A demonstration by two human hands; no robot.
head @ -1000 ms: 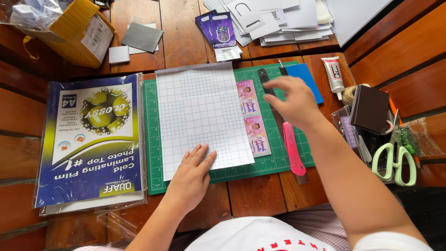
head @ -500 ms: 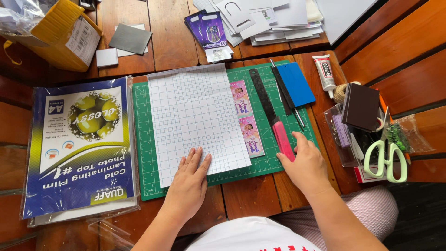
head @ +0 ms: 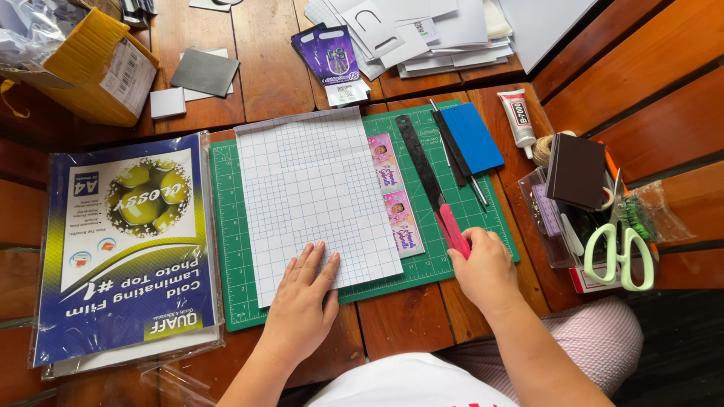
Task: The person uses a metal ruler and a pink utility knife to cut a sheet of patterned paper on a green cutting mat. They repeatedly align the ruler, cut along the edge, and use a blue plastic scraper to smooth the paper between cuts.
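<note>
Head view: left hand (head: pixel 302 298) pins the grid sheet (head: pixel 317 192) flat; right hand (head: pixel 486 267) closes on the pink knife (head: pixel 454 230).

The left hand lies open, palm down, fingers spread on the sheet's lower edge at centre frame, apparently to keep it from sliding on the green mat (head: pixel 230 249). The right hand, lower right of centre, curls around the knife's handle end, just beside the black ruler (head: pixel 418 162), which lies along the photo strip (head: pixel 396 192), likely as a straight edge. Counted: one sheet, one mat, one ruler, one knife, one blue card (head: pixel 473 137), one glue tube (head: pixel 519 113), one pair of scissors (head: pixel 622 252), and one film pack (head: pixel 124 245) at left.
</note>
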